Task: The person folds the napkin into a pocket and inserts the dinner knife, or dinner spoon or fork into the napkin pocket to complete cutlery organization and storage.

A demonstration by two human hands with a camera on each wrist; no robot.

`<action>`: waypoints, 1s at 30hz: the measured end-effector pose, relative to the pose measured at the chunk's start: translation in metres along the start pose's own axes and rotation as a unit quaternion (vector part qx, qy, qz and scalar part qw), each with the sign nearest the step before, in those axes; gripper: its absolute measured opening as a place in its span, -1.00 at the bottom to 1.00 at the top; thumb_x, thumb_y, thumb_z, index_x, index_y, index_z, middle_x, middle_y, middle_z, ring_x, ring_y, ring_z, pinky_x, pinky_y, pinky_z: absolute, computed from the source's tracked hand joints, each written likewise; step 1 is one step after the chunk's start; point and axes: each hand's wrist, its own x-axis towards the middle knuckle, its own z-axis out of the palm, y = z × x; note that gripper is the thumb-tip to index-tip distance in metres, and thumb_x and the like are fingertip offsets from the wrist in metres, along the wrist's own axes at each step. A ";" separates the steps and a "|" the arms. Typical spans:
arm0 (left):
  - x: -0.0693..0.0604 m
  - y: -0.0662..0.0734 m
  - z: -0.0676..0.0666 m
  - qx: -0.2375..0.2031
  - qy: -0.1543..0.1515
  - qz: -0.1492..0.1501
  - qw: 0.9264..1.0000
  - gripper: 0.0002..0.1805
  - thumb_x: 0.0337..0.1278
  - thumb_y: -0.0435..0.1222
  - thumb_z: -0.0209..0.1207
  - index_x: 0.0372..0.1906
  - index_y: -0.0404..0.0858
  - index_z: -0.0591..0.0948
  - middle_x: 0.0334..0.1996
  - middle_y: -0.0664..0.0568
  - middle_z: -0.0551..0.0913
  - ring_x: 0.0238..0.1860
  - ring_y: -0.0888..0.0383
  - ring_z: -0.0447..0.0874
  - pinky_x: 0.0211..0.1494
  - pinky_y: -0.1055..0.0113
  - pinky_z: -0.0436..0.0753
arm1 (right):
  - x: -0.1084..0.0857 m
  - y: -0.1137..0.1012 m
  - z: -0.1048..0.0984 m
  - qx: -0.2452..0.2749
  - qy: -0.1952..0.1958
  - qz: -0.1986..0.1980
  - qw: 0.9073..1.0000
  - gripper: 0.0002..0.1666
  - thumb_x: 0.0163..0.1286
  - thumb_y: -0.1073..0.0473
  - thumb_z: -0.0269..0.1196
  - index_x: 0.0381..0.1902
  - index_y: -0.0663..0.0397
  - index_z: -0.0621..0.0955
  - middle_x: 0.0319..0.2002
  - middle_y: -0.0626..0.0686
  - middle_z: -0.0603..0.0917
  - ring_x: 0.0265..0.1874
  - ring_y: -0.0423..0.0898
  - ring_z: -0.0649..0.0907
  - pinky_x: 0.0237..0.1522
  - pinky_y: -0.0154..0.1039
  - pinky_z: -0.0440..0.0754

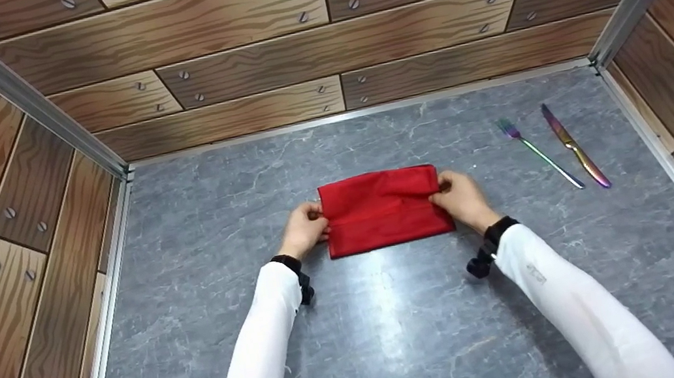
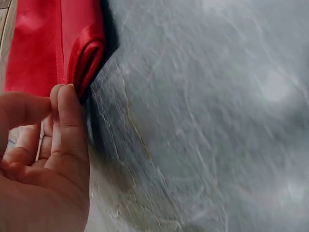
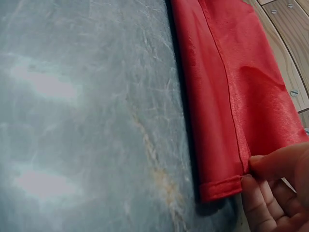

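A red cloth napkin (image 1: 383, 209), folded into a wide rectangle, lies in the middle of the grey marbled surface. At its left side my left hand (image 1: 303, 228) pinches the edge between thumb and fingers. The left wrist view shows rolled layers of the napkin (image 2: 38, 43) at that end. My right hand (image 1: 462, 199) pinches the opposite side of the cloth. Close to the right fingertips, the right wrist view shows a hemmed corner of the napkin (image 3: 217, 186) and a seam running along the folded strip.
A rainbow-coloured fork (image 1: 542, 153) and a matching knife (image 1: 577, 149) lie side by side at the right. Wood-patterned panels (image 1: 248, 69) with metal edging enclose the grey surface (image 1: 200, 340) at the back, left and right.
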 end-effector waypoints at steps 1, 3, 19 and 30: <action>-0.001 0.001 0.000 0.006 -0.003 0.002 1.000 -0.82 0.21 -0.56 0.08 -0.10 -0.42 0.53 -0.29 -0.09 0.59 -0.40 0.09 0.62 -0.31 0.27 0.74 | -0.001 0.000 -0.001 0.004 0.003 0.000 1.000 -0.82 0.22 0.37 0.38 -0.27 0.29 0.58 -0.35 0.13 0.66 -0.41 -0.08 0.57 -0.34 -0.29 0.51; -0.002 0.001 0.000 0.016 -0.010 0.007 1.000 -0.87 0.29 -0.50 0.14 -0.10 -0.39 0.53 -0.27 -0.11 0.64 -0.35 0.06 0.64 -0.27 0.24 0.74 | -0.004 0.001 -0.002 0.015 0.007 -0.001 1.000 -0.81 0.24 0.33 0.39 -0.24 0.30 0.61 -0.33 0.15 0.68 -0.41 -0.11 0.58 -0.37 -0.32 0.53; -0.008 -0.007 -0.005 0.075 -0.018 0.076 0.994 -0.85 0.39 -0.45 0.15 -0.02 -0.35 0.57 -0.15 -0.15 0.67 -0.29 0.06 0.70 -0.28 0.21 0.73 | -0.019 0.007 -0.007 0.060 0.025 -0.033 0.997 -0.76 0.37 0.20 0.40 -0.17 0.29 0.67 -0.27 0.15 0.73 -0.31 -0.14 0.64 -0.26 -0.43 0.55; -0.013 -0.018 -0.016 0.175 -0.032 0.196 0.964 -0.84 0.24 -0.54 0.13 -0.19 -0.26 0.60 -0.05 -0.10 0.66 0.02 0.05 0.65 0.08 0.21 0.61 | -0.030 0.022 -0.012 -0.030 -0.010 -0.130 0.991 -0.80 0.26 0.44 0.32 -0.15 0.28 0.63 -0.12 0.26 0.73 -0.04 0.19 0.70 0.05 0.07 0.63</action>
